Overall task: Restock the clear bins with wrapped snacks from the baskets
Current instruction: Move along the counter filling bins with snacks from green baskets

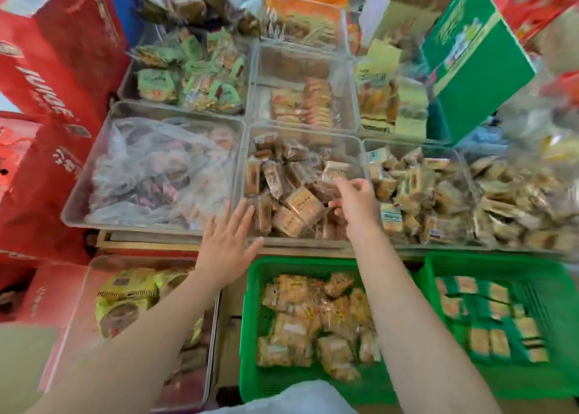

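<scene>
Right hand (354, 200) in middle clear bin (250, 150) – fingers curled among brown wrapped snacks (302, 202), grasp unclear. Left hand (228, 241) flat, released, at bin's near-left rim.

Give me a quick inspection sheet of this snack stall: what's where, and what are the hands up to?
Surface: wooden ledge under the bins, mostly covered.
Job's things: middle bin holds brown wrapped snacks; green basket below it holds golden wrapped snacks; second basket to the right holds flat packets.
Clutter: loose plastic bags in the left bin; white bag at the bottom edge.
Hands: left hand open, fingers spread at the middle bin's front edge; right hand inside that bin, fingers curled among the snacks; grip unclear.
Cables: nothing seen.
Surroundings: red cartons left, green box upper right.
</scene>
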A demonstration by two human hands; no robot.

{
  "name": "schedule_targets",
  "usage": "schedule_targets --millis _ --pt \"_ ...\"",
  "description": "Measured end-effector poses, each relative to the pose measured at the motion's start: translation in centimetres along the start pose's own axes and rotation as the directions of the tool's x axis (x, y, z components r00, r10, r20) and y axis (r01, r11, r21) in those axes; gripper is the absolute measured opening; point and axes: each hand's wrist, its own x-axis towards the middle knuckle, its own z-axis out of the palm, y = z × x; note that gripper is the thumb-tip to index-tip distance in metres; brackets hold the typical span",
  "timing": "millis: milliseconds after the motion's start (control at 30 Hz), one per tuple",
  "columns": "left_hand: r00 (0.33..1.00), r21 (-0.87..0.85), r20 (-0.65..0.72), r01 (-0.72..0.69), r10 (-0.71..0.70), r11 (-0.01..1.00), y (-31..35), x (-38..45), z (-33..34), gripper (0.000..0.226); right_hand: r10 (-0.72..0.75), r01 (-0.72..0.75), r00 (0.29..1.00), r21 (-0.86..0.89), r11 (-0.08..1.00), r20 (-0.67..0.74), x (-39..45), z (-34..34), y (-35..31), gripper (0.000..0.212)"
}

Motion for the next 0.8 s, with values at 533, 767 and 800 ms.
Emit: schedule_targets --millis 533,767,800 --pt "0.994 0.076 0.108 0.024 -0.032 0.997 0.8 0.3 -0.9 0.075 -0.089 0.080 0.983 0.063 0.995 0.163 0.0 1.5 -1.7 0.009" --pt "0.922 -0.383 -0.336 0.055 -0.194 0.922 -3.2 -5.0 -2.5 0.044 0.188 -0.095 0.751 -0.179 0.979 0.633 -10.2 6.4 7.5 0.018" --pt "0.884 -0.372 -0.403 0.077 -0.235 0.925 -4.6 -6.7 -1.7 0.038 0.256 -0.132 0.728 -0.236 0.963 0.636 -10.7 7.7 9.6 0.017"
